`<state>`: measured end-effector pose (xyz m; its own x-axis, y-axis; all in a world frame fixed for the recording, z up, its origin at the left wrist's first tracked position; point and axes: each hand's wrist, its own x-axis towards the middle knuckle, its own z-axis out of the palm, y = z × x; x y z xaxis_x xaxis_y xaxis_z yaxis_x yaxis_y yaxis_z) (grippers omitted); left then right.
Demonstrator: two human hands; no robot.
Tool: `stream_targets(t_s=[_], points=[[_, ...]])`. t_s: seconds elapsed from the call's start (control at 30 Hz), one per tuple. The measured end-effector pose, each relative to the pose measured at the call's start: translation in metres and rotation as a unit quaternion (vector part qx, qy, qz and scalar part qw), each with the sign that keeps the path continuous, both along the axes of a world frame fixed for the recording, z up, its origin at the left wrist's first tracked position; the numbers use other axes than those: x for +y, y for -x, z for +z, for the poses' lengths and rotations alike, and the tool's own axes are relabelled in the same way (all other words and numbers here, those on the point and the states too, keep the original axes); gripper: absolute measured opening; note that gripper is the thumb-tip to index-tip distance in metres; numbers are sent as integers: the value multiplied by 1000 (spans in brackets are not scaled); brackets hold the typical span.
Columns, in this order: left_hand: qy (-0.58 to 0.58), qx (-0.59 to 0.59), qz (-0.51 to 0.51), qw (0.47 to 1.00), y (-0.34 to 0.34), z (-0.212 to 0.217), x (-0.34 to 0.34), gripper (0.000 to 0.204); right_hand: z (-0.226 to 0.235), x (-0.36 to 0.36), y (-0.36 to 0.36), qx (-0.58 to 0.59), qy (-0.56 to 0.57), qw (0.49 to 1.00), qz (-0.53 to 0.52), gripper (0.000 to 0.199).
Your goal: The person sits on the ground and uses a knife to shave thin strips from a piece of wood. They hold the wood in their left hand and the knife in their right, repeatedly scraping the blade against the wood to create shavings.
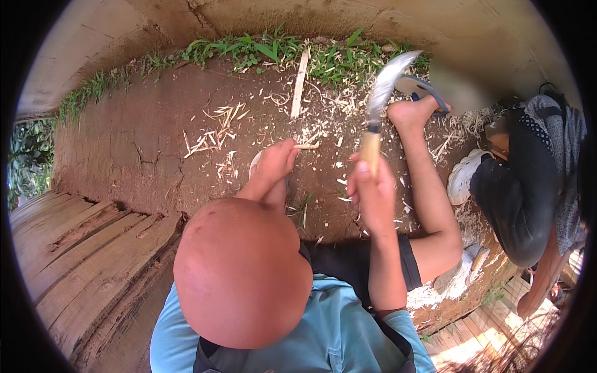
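My left hand (277, 160) is closed around a short pale wooden stick (308, 146), whose end sticks out to the right over the ground. To the right, my right hand (373, 191) grips a knife (371, 152) by its light wooden handle. The knife points up and away, its curved blade smeared by motion and apart from the stick. Part of the stick is hidden inside my left fist.
Pale wood shavings (217, 127) litter the brown dirt, and a longer wood strip (300, 84) lies near the grass (267, 50) along the wall. Cracked timber (93, 248) is at left. My right foot (407, 115) is near the blade; a blue-strapped sandal (429, 87) is there. Another person's dark-clothed leg (522, 205) is at right.
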<state>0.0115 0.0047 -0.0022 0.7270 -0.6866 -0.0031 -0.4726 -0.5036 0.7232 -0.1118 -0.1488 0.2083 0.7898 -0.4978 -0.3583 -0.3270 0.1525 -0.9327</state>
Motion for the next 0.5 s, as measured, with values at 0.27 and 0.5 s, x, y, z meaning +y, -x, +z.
stream_targets(t_s=[0.27,0.5], points=[[-1,-27,-24,999,5,8,-7,17,-129,14,36,213,356,901,123,38],[-15,-24,-15,1000,3,7,-4,19,-132,11,33,339,342,838,256,37]])
